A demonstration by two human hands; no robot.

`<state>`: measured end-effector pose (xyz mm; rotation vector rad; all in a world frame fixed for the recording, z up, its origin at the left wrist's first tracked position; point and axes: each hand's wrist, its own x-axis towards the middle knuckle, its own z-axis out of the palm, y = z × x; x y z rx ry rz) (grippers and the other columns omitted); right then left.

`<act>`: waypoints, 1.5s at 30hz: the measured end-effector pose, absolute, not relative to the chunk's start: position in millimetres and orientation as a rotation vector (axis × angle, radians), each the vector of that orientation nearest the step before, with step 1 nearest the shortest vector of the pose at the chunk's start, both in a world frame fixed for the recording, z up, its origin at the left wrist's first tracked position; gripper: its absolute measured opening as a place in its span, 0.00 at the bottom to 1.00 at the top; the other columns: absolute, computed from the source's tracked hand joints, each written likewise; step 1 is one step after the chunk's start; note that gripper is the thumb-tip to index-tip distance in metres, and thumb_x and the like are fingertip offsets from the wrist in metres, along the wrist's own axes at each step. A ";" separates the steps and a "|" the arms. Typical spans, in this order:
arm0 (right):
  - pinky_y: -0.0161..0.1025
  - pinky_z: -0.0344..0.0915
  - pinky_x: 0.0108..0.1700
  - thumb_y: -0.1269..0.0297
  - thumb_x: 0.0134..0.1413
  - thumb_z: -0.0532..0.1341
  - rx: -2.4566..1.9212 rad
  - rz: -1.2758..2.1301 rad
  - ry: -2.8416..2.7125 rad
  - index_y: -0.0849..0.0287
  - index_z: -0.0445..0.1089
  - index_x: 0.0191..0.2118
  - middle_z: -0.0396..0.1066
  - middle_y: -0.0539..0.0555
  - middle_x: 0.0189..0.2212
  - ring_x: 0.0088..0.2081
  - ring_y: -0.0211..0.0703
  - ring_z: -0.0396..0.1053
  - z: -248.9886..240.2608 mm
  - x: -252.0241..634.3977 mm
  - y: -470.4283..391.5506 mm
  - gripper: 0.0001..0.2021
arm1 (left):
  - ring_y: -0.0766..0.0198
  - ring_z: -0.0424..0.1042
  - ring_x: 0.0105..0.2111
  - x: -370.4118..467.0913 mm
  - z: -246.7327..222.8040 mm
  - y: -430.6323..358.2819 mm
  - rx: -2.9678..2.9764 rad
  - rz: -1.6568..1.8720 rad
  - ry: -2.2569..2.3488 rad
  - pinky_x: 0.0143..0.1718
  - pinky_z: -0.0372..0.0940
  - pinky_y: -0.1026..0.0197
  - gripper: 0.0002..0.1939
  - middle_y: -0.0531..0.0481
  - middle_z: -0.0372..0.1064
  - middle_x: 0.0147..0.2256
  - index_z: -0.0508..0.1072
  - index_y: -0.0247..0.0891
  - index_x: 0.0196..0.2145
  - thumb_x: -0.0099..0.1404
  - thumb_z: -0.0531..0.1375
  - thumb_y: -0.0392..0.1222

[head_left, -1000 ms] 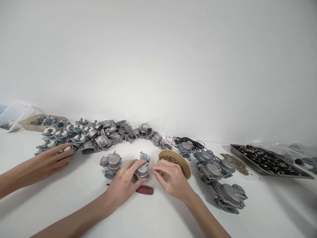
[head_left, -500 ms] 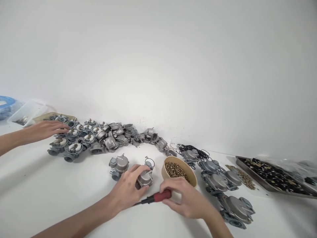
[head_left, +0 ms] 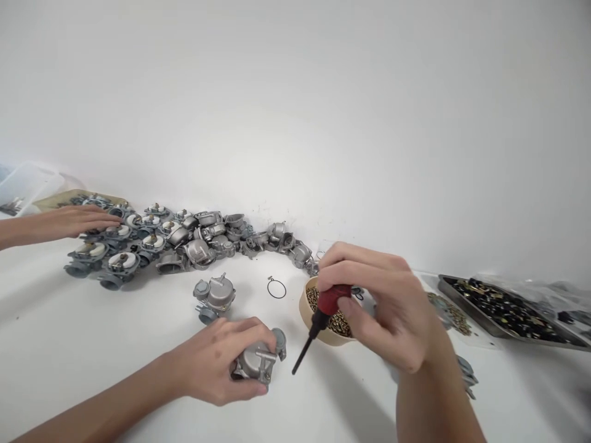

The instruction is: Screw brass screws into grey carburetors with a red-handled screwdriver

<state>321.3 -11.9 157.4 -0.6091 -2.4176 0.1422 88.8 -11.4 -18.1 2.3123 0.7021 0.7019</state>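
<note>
My left hand [head_left: 226,360] is wrapped round a grey metal carburetor body [head_left: 256,362] near the front of the white table. In my right hand [head_left: 383,301] is a screwdriver [head_left: 329,301] with a red handle; its dark tip points down and left, above the table and apart from the carburetor. Behind that hand sits a beige bowl [head_left: 305,307] of brass-coloured screws, partly hidden. A second carburetor [head_left: 217,295] stands just behind my left hand. A thin black ring [head_left: 276,288] lies flat on the table between the carburetors and the bowl.
At the left, another person's hand [head_left: 87,220] touches carburetors with white floats [head_left: 122,263]. Metal bowls and bodies [head_left: 199,253] are heaped along the wall. To the right are loose screws [head_left: 457,317] and a metal tray [head_left: 489,323] of black parts.
My right hand has lifted the screwdriver, turning its tip downward. My left hand has drawn the carburetor slightly nearer and left, away from the black ring. The view has shifted a little.
</note>
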 end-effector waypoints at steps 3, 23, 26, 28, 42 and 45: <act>0.36 0.59 0.26 0.76 0.51 0.55 -0.583 0.174 -2.488 0.56 0.70 0.35 0.69 0.50 0.29 0.26 0.36 0.63 143.6 313.5 -2.6 0.10 | 0.55 0.76 0.47 90.0 -22.9 -11.2 2.304 0.692 0.708 0.49 0.65 0.59 0.21 0.53 0.75 0.50 0.67 0.49 0.51 0.64 0.68 0.41; 0.35 0.60 0.28 0.77 0.51 0.54 -0.528 0.259 -2.495 0.56 0.70 0.35 0.70 0.49 0.29 0.29 0.36 0.64 134.1 304.2 -0.9 0.11 | 0.59 0.77 0.41 90.2 -24.6 -9.4 2.374 0.728 0.735 0.43 0.65 0.61 0.18 0.55 0.76 0.47 0.68 0.47 0.48 0.63 0.68 0.40; 0.35 0.61 0.28 0.76 0.53 0.55 -0.541 0.279 -2.456 0.57 0.70 0.35 0.70 0.50 0.30 0.28 0.35 0.64 135.2 305.6 -2.0 0.10 | 0.58 0.77 0.43 90.3 -22.2 -9.3 2.341 0.736 0.703 0.44 0.65 0.60 0.19 0.54 0.76 0.49 0.68 0.47 0.48 0.63 0.69 0.39; 0.35 0.61 0.29 0.76 0.55 0.55 -0.535 0.279 -2.438 0.56 0.70 0.35 0.70 0.50 0.30 0.28 0.35 0.64 136.1 306.7 -2.5 0.09 | 0.57 0.77 0.44 90.1 -21.7 -9.2 2.323 0.739 0.684 0.45 0.64 0.59 0.18 0.54 0.76 0.50 0.67 0.47 0.48 0.64 0.68 0.40; 0.33 0.66 0.29 0.77 0.54 0.56 -0.421 0.295 -2.435 0.63 0.75 0.41 0.73 0.53 0.32 0.30 0.35 0.68 134.1 302.9 -5.2 0.13 | 0.57 0.77 0.40 89.7 -29.7 -7.6 2.421 0.769 0.690 0.41 0.67 0.58 0.20 0.53 0.76 0.48 0.67 0.46 0.49 0.64 0.69 0.47; 0.32 0.74 0.36 0.79 0.61 0.57 -0.304 0.402 -2.444 0.63 0.74 0.51 0.79 0.56 0.42 0.35 0.34 0.75 134.2 299.2 -10.1 0.16 | 0.52 0.78 0.41 90.9 -39.6 -7.5 2.497 0.825 0.708 0.38 0.69 0.56 0.27 0.49 0.75 0.50 0.65 0.45 0.52 0.64 0.69 0.58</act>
